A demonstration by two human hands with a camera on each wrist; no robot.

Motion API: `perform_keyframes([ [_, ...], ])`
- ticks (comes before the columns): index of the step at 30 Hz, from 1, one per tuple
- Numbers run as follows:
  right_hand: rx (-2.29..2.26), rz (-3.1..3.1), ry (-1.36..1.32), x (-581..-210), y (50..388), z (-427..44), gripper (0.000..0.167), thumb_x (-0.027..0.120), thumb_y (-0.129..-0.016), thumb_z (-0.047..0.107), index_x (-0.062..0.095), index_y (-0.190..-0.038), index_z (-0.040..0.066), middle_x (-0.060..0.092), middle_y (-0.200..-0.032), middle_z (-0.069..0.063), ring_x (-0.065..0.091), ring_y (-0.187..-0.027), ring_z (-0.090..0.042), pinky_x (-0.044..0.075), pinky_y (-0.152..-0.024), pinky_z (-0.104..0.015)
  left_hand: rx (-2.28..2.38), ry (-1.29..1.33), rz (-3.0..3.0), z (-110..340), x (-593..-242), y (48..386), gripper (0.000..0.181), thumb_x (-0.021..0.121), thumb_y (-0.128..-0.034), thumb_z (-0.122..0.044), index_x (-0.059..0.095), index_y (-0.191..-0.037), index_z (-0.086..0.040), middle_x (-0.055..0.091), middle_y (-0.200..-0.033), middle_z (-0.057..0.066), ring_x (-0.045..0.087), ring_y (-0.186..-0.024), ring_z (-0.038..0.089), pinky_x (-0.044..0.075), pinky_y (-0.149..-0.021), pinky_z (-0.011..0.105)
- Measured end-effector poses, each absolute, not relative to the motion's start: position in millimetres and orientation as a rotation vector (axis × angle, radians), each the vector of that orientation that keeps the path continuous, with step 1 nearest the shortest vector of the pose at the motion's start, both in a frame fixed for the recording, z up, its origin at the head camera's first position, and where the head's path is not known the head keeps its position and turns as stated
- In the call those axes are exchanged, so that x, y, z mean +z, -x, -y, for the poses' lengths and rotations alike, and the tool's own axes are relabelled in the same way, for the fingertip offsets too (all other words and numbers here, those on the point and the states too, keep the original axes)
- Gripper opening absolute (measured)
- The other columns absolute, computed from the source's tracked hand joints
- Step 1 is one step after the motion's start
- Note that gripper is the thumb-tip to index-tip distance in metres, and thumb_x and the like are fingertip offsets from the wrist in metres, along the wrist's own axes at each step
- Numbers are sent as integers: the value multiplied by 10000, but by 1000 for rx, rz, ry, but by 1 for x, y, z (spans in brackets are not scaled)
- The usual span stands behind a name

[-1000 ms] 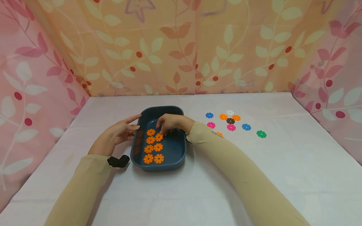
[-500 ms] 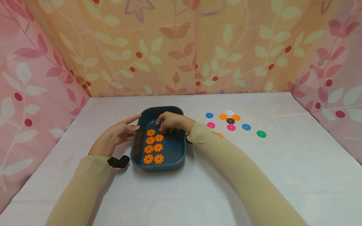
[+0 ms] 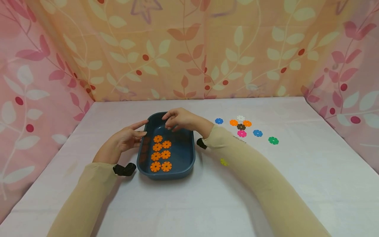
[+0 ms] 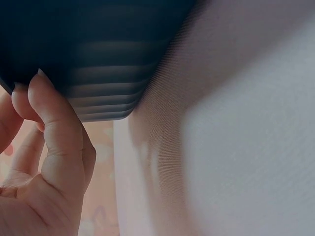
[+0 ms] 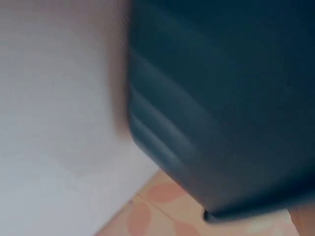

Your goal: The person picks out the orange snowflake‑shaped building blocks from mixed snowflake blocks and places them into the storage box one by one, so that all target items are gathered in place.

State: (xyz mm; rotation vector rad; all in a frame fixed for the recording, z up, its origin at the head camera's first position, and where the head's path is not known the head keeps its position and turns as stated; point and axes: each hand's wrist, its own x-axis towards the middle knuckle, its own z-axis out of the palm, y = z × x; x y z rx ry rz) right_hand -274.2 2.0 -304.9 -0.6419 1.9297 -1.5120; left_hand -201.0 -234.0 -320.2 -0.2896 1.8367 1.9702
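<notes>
A dark blue basin [image 3: 182,158] stands on the white-covered table, with several orange notched plastic discs [image 3: 155,156] lying flat in two rows along its left side. At the basin's left rim, my left hand [image 3: 122,140] touches the edge with its fingers; the left wrist view shows fingertips [image 4: 40,81] against the outer wall. Over the far right part of the basin hovers my right hand [image 3: 183,119], fingers loosely bent and nothing visible between them. The right wrist view holds mostly the basin's outer wall [image 5: 206,98].
Right of the basin lie more discs: blue [image 3: 219,121], white [image 3: 241,118], orange [image 3: 233,122], brown [image 3: 241,127], pink [image 3: 241,133] and green [image 3: 273,140]. A yellow disc [image 3: 224,162] shows partly beside my right sleeve. A patterned curtain [image 3: 189,49] closes the back.
My right hand has risen from the basin floor beside the orange discs and shifted slightly right. Its sleeve now covers the left pink disc and bares a yellow one. The left hand stays put.
</notes>
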Motion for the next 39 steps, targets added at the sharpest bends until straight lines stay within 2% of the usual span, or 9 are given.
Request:
perform_keyframes([
  [4, -1498, -1937, 688, -291, 267, -13, 376, 562, -961, -9, 495, -1321, -98, 640, -923, -91, 599, -859, -242, 524, -836, -381, 1972, 291, -1842, 234, -320, 200, 708, 514, -987, -11, 167, -1569, -218, 575, -1005, 3, 593, -796, 144, 513, -742, 278],
  [11, -1453, -1994, 752, -272, 254, -40, 307, 587, -955, 15, 549, -1254, -44, 660, -951, -108, 614, -877, -243, 531, -813, -345, 1971, 301, -1830, 235, -323, 199, 705, 519, -991, -26, 171, -1569, -231, 573, -1009, 1, 583, -792, 145, 512, -747, 276],
  [18, -1431, -2096, 740, -258, 245, -74, 268, 620, -943, 55, 581, -1199, -14, 655, -959, -133, 601, -966, -365, 533, -828, -375, 1951, 289, -1847, 235, -322, 200, 698, 507, -999, -39, 159, -1570, -238, 554, -1017, 11, 566, -758, 140, 505, -735, 278],
  [25, -1398, -2182, 719, -253, 242, -115, 278, 609, -950, 80, 561, -1205, -20, 637, -989, -167, 622, -920, -293, 524, -855, -398, 1945, 286, -1848, 234, -321, 201, 687, 501, -1004, -43, 165, -1570, -240, 577, -974, 4, 557, -740, 137, 502, -731, 283],
  [30, -1385, -2232, 680, -256, 242, -141, 309, 628, -950, 120, 568, -1223, -12, 637, -1018, -167, 618, -932, -295, 516, -872, -419, 1956, 300, -1847, 233, -320, 201, 683, 500, -1001, -36, 175, -1568, -237, 596, -937, 1, 566, -727, 135, 508, -714, 282],
  [39, -1414, -2260, 640, -253, 237, -175, 335, 638, -950, 147, 560, -1228, -22, 612, -1039, -156, 613, -883, -271, 527, -801, -337, 1953, 299, -1846, 234, -321, 201, 690, 515, -997, -41, 180, -1568, -236, 587, -955, 0, 568, -745, 138, 518, -715, 281],
])
